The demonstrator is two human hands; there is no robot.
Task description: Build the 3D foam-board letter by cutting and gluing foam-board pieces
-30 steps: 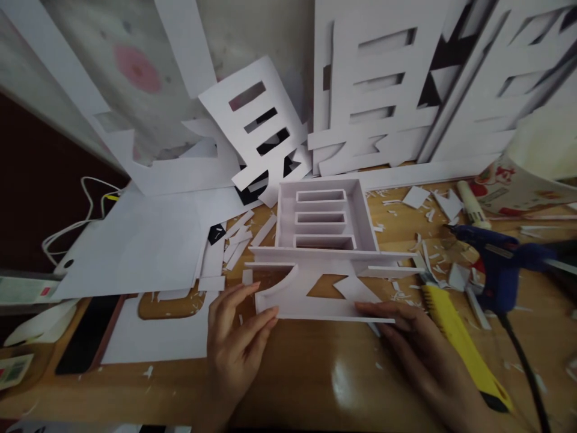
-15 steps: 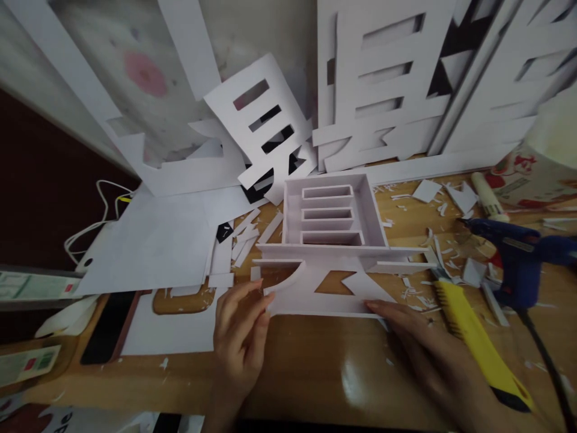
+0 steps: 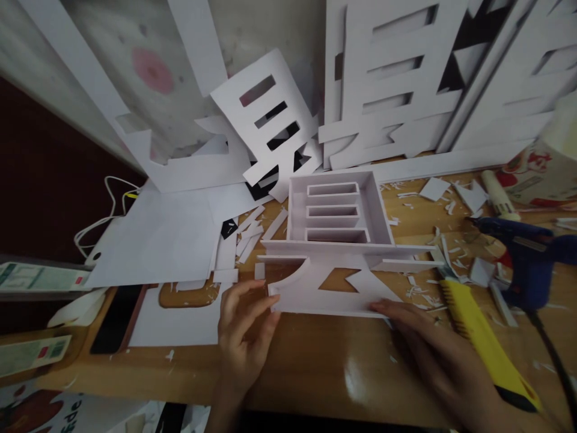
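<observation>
- My left hand [image 3: 243, 337] sits low in the frame, left of centre. Its fingers [image 3: 264, 307] are spread loose, their tips touching the lower left corner of the white foam-board character [image 3: 336, 252], pressing rather than gripping, so the piece lies flat and does not slide.
- My right hand [image 3: 433, 355] comes in from the lower right. Its fingers [image 3: 383, 308] lie flat, unclenched, along the bottom edge of the same character. Nothing is pinched between them that I can see.
- The character lies on the worktop [image 3: 306, 373] at the middle of the frame, its near edge toward me. The upper part is built up with upright walls around three slots, open side up; the lower strokes are flat, with wood showing through the cut-outs. I judge that one hand at each end of the near edge keeps it square and steady.
- Just right of my right hand a yellow utility knife [image 3: 482, 337] lies on the wood, close enough to reach. Beyond it, at the right edge, a blue glue gun [image 3: 527, 255] rests with its nozzle pointing left and its cord trailing toward the lower right.
- White offcuts [image 3: 428, 240] are scattered over the wood around the piece.
- Loose white sheets [image 3: 157, 240] lie to the left, and flat cut-out characters [image 3: 383, 96] lean against the back at the top of the frame.
</observation>
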